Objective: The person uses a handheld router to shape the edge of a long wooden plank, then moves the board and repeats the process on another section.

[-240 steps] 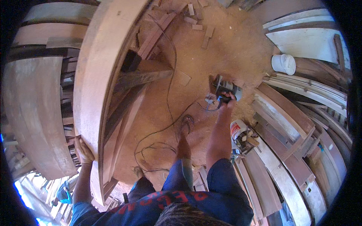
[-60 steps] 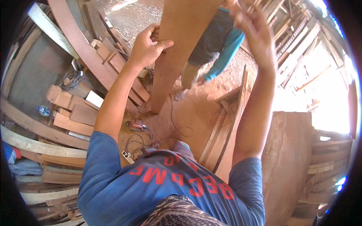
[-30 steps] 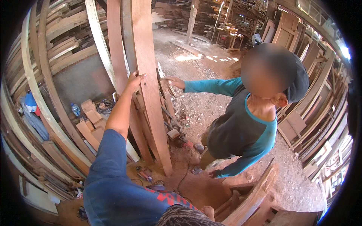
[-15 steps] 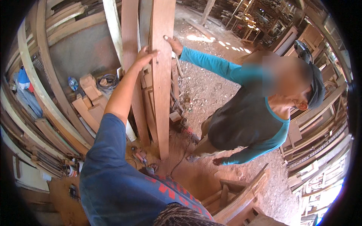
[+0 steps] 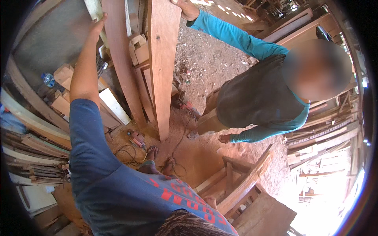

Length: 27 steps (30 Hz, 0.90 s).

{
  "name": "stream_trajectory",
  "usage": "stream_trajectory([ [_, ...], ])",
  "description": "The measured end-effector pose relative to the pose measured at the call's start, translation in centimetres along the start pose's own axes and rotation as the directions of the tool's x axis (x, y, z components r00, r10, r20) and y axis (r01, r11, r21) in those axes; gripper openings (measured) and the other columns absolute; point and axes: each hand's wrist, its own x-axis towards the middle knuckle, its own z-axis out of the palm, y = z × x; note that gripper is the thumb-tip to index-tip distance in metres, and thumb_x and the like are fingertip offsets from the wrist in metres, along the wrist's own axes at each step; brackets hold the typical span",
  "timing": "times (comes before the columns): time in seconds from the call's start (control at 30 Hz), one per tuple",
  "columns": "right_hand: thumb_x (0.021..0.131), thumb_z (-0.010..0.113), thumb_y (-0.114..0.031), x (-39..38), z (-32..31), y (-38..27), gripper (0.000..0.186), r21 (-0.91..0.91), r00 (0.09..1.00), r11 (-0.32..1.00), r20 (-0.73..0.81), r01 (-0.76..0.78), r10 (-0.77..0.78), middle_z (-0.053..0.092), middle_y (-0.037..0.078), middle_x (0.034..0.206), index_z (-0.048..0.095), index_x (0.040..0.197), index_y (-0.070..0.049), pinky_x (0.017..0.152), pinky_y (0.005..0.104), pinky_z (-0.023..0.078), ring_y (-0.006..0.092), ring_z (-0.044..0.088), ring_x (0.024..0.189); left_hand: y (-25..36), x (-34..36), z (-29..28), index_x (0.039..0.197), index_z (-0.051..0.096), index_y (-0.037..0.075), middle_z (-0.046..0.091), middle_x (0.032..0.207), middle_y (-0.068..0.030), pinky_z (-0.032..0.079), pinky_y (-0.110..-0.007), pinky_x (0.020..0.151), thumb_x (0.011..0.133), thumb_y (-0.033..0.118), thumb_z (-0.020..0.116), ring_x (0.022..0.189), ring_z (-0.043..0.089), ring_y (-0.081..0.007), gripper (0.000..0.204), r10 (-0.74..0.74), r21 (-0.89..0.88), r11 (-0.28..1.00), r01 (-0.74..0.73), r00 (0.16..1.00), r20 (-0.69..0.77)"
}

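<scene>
- The light board point(image 5: 162, 70) stands on end on the floor point(image 5: 197, 165), low end narrow, top out of view. The helper's hand point(image 5: 189, 10) is at its right edge, high up.
- The dark board point(image 5: 124, 59) leans to the left of it, just beside it.
- The left hand point(image 5: 96, 27) is up at the left edge of the dark board, fingers reaching up. I can't tell if it pinches the wood.
- A bit of skin by the frame point(image 5: 248, 181) may be the right hand. I can't tell how its fingers are.
- Both boards look hard and stiff, and likely heavy. They are long, so the tops could tip.
- Dust may make them a bit slippy. They don't look easy to break.
- Good spots to hold are both long edges, up high, with fingers flat.
- A tool point(image 5: 138, 139) lies on the floor near the feet point(image 5: 151, 152). A cord point(image 5: 178, 143) runs there too and could trip someone.
- Blocks point(image 5: 65, 74) sit to the left; the frame stands low on the right.
</scene>
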Motion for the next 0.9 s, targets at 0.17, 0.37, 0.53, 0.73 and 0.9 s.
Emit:
stream_trajectory([
  [0.17,0.092,0.067,-0.022,-3.8,1.4,3.2,0.024,0.134,0.993,0.984,0.048,-0.118,0.112,0.077,0.007,0.093,0.078,0.1,-0.002,0.082,0.0323,0.057,0.0145,0.07,0.09,0.7,0.7,1.6,0.14,0.06,0.0,0.064,0.138,-0.0161,0.043,-0.041,0.111,0.08,0.064,0.079,0.127,0.059,-0.0268,0.09,0.021,-0.013,1.0,-0.019,0.982,0.187],
  [0.37,0.092,0.066,-0.02,-4.9,2.4,3.9,0.023,-0.02,0.995,0.999,0.087,0.042,-0.04,0.076,0.008,0.092,0.077,0.098,-0.002,0.079,0.0318,0.056,0.0166,0.071,0.087,0.8,-0.5,1.1,0.137,0.062,0.001,0.065,0.135,-0.0145,0.045,-0.039,0.107,0.08,0.06,0.082,0.122,0.062,-0.0259,0.085,0.081,-0.159,0.986,-0.043,0.967,0.242],
  [0.53,0.091,0.068,-0.018,-3.3,2.1,2.3,0.018,0.042,0.993,0.993,0.017,-0.114,0.114,0.075,0.008,0.093,0.075,0.097,-0.003,0.076,0.0346,0.058,0.0178,0.071,0.086,0.8,-2.0,0.8,0.139,0.055,-0.005,0.064,0.134,-0.0191,0.047,-0.042,0.102,0.081,0.062,0.078,0.122,0.061,-0.0285,0.092,0.136,-0.051,0.99,-0.128,0.969,0.208],
  [0.73,0.089,0.067,-0.014,-0.2,2.1,3.7,0.015,0.22,0.991,0.966,0.025,-0.136,0.133,0.07,0.009,0.079,0.071,0.096,-0.002,0.059,0.0341,0.055,0.0193,0.068,0.074,0.9,-4.5,-0.2,0.107,0.066,-0.002,0.073,0.104,-0.0137,0.054,-0.038,0.087,0.076,0.056,0.085,0.095,0.07,-0.027,0.069,0.215,0.034,0.975,-0.218,0.973,0.087],
  [0.9,0.091,0.066,-0.017,4.0,3.7,6.1,0.02,-0.155,0.942,0.932,0.132,0.326,-0.308,0.073,0.01,0.086,0.071,0.1,0.0,0.062,0.0337,0.057,0.0202,0.07,0.073,1.5,-9.1,-3.3,0.105,0.066,-0.004,0.073,0.104,-0.0171,0.053,-0.039,0.087,0.076,0.057,0.084,0.096,0.07,-0.0296,0.07,0.258,0.125,0.959,-0.256,0.966,0.001],
])
